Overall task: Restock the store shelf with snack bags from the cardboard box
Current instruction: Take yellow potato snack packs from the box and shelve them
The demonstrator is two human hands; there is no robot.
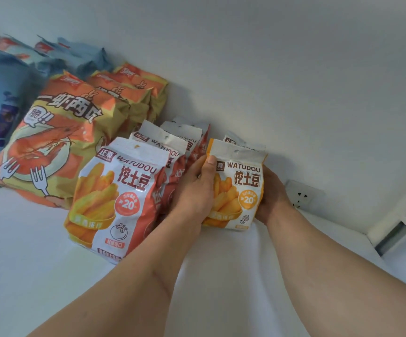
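A small yellow-and-white WATUDOU snack bag (pixel 242 181) stands upright on the white shelf (pixel 51 239), held between both hands. My left hand (pixel 194 188) grips its left edge, thumb across the front near the top. My right hand (pixel 271 193) wraps round its right side. Another bag of the same kind peeks out right behind it. To the left stands a row of red-and-white WATUDOU bags (pixel 121 193), front to back. The cardboard box is out of view.
Large orange shrimp-snack bags (pixel 53 142) stand in a row further left, and blue bags (pixel 0 103) beyond them. The white back wall (pixel 294 81) carries a power socket (pixel 300 195) just right of my right hand. A shelf frame edge (pixel 401 229) shows at the right.
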